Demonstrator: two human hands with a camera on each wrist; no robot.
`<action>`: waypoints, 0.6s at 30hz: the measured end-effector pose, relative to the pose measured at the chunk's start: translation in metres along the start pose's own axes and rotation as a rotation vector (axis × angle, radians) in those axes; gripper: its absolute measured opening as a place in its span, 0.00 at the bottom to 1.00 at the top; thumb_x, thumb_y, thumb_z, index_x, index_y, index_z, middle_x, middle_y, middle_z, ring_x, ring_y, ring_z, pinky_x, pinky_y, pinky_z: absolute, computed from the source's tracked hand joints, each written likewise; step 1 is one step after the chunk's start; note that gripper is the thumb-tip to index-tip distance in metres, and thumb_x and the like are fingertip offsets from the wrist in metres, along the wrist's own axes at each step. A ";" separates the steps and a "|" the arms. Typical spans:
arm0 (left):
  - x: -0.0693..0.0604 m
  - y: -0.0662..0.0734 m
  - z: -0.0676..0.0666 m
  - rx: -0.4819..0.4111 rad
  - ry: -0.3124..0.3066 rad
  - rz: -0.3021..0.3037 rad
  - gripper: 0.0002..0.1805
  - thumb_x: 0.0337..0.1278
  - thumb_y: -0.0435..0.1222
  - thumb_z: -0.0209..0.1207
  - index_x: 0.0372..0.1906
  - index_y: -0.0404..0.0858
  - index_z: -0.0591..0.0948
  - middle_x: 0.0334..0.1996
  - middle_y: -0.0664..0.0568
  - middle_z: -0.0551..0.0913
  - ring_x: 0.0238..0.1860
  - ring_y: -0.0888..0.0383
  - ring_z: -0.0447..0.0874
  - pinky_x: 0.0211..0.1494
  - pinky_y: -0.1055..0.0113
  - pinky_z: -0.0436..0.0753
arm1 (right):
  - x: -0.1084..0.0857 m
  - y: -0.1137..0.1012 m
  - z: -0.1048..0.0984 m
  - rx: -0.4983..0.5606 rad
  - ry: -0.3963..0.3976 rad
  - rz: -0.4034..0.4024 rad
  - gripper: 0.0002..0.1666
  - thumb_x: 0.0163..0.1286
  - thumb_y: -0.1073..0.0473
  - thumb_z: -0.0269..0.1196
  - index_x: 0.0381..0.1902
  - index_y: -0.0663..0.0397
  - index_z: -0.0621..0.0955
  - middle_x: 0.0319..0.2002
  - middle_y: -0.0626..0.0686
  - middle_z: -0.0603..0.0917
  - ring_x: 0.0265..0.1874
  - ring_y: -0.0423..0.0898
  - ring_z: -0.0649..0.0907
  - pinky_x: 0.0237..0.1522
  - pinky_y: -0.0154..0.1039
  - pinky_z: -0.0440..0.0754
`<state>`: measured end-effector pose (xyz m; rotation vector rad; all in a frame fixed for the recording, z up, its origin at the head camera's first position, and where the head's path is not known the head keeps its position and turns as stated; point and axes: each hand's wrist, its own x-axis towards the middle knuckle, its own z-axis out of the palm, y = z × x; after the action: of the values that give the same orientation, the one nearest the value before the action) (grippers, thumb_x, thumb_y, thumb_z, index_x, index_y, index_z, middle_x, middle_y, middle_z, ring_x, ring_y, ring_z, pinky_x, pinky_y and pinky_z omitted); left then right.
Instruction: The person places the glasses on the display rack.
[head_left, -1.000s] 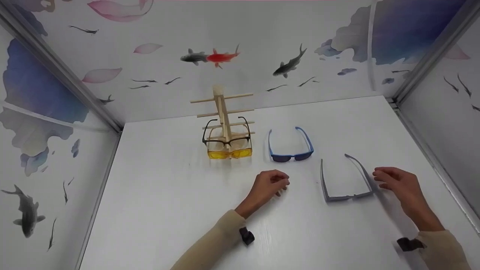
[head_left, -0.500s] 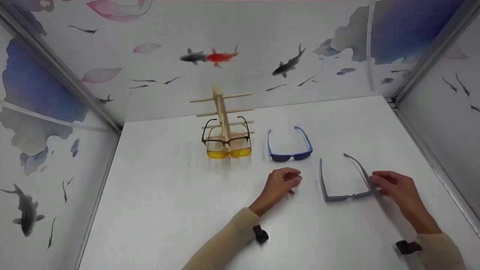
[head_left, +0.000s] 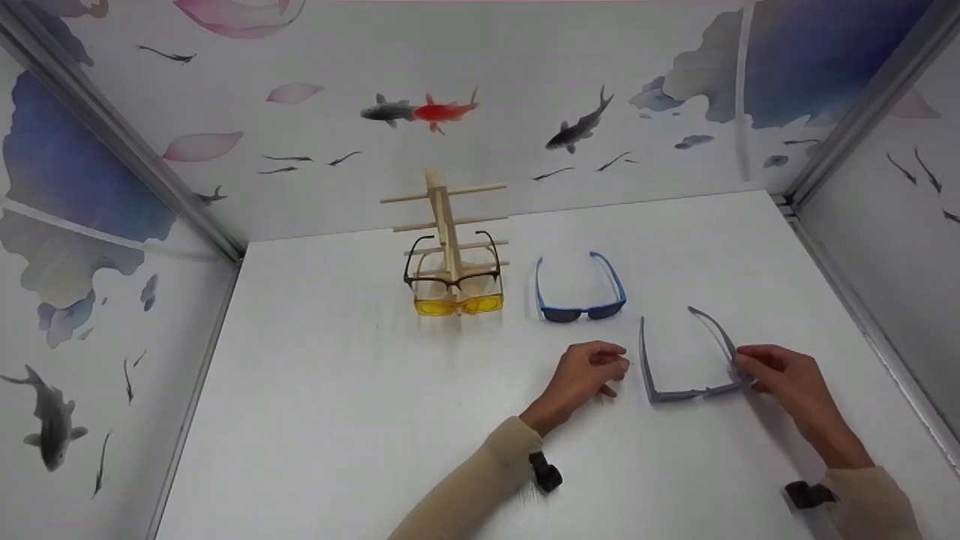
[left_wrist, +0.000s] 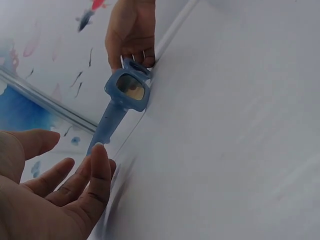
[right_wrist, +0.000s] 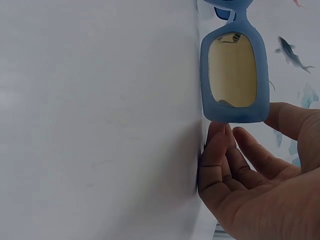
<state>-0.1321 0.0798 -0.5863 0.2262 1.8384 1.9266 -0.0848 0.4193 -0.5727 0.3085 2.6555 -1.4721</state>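
Observation:
Grey-blue glasses [head_left: 651, 379] rest on the white table with their arms unfolded, front toward the wearer. My right hand [head_left: 787, 379] is at their right corner, fingertips by that arm; in the right wrist view the hand [right_wrist: 260, 190] has bent, spread fingers beside the frame [right_wrist: 235, 116], which hides the thumb tip. Whether it touches is unclear. Just left of the other arm is my left hand [head_left: 577, 382], empty, fingers loosely bent. The left wrist view has its fingertips [left_wrist: 100, 157] overlapping the end of the near arm [left_wrist: 111, 122]; contact cannot be told.
Blue sunglasses [head_left: 583, 313] lie unfolded behind my left hand. Left of them a wooden rack [head_left: 442, 214] with crossbars holds black-framed glasses [head_left: 480, 276] and yellow glasses [head_left: 459, 306]. Printed walls [head_left: 510, 45] border the table at the back and sides.
My left hand has moved right, from below the blue sunglasses to beside the grey-blue pair. My right hand has come slightly left to the frame's corner. The glasses have not visibly moved.

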 end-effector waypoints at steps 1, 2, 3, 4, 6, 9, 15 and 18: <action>0.001 -0.001 0.002 -0.001 0.001 -0.002 0.17 0.74 0.34 0.68 0.62 0.31 0.87 0.46 0.51 0.92 0.46 0.52 0.91 0.41 0.62 0.92 | 0.000 0.000 0.000 -0.003 0.003 -0.001 0.34 0.84 0.47 0.67 0.70 0.72 0.80 0.47 0.41 0.88 0.42 0.31 0.84 0.44 0.29 0.87; 0.001 -0.001 0.003 0.000 0.004 -0.004 0.17 0.74 0.34 0.68 0.62 0.32 0.87 0.45 0.52 0.92 0.46 0.52 0.91 0.41 0.62 0.92 | 0.000 0.000 0.001 -0.006 0.008 0.001 0.34 0.84 0.47 0.67 0.70 0.72 0.80 0.47 0.42 0.89 0.42 0.32 0.84 0.43 0.29 0.87; 0.001 -0.001 0.005 0.004 0.007 -0.006 0.17 0.74 0.34 0.68 0.62 0.32 0.87 0.45 0.54 0.91 0.45 0.53 0.91 0.41 0.62 0.92 | 0.000 0.000 0.002 -0.009 0.011 0.001 0.34 0.84 0.47 0.67 0.70 0.72 0.80 0.48 0.43 0.89 0.41 0.33 0.84 0.43 0.29 0.87; 0.001 -0.002 0.005 0.006 0.011 -0.008 0.17 0.74 0.34 0.68 0.62 0.32 0.87 0.44 0.54 0.91 0.45 0.54 0.91 0.41 0.62 0.93 | 0.001 0.000 0.003 -0.013 0.014 0.001 0.34 0.83 0.46 0.67 0.69 0.72 0.80 0.48 0.46 0.90 0.41 0.33 0.84 0.43 0.29 0.87; 0.001 -0.002 0.006 0.009 0.017 -0.012 0.17 0.75 0.33 0.68 0.62 0.32 0.87 0.45 0.53 0.91 0.45 0.54 0.91 0.42 0.61 0.93 | 0.002 0.000 0.005 -0.022 0.018 -0.002 0.34 0.84 0.46 0.67 0.69 0.71 0.81 0.49 0.49 0.90 0.41 0.34 0.84 0.42 0.29 0.86; 0.002 0.000 0.008 0.007 0.018 -0.019 0.17 0.75 0.33 0.68 0.62 0.32 0.87 0.46 0.51 0.92 0.45 0.54 0.92 0.42 0.60 0.93 | 0.004 0.001 0.008 -0.025 0.029 -0.002 0.33 0.84 0.46 0.67 0.69 0.70 0.81 0.50 0.52 0.90 0.41 0.34 0.84 0.42 0.29 0.86; 0.005 0.002 0.018 -0.013 0.012 -0.042 0.14 0.74 0.31 0.68 0.60 0.34 0.88 0.45 0.49 0.92 0.46 0.49 0.93 0.42 0.60 0.93 | 0.002 0.006 0.009 -0.011 0.054 0.022 0.33 0.84 0.46 0.66 0.69 0.70 0.81 0.48 0.44 0.90 0.41 0.36 0.83 0.41 0.28 0.86; 0.006 0.003 0.024 -0.021 0.006 -0.049 0.14 0.73 0.30 0.68 0.59 0.34 0.88 0.44 0.49 0.93 0.45 0.49 0.94 0.41 0.60 0.93 | -0.002 0.008 0.007 0.001 0.062 0.026 0.33 0.84 0.47 0.66 0.69 0.70 0.81 0.46 0.40 0.90 0.41 0.35 0.83 0.41 0.27 0.85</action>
<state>-0.1281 0.1043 -0.5826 0.1674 1.8102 1.9146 -0.0816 0.4176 -0.5830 0.3945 2.6879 -1.4798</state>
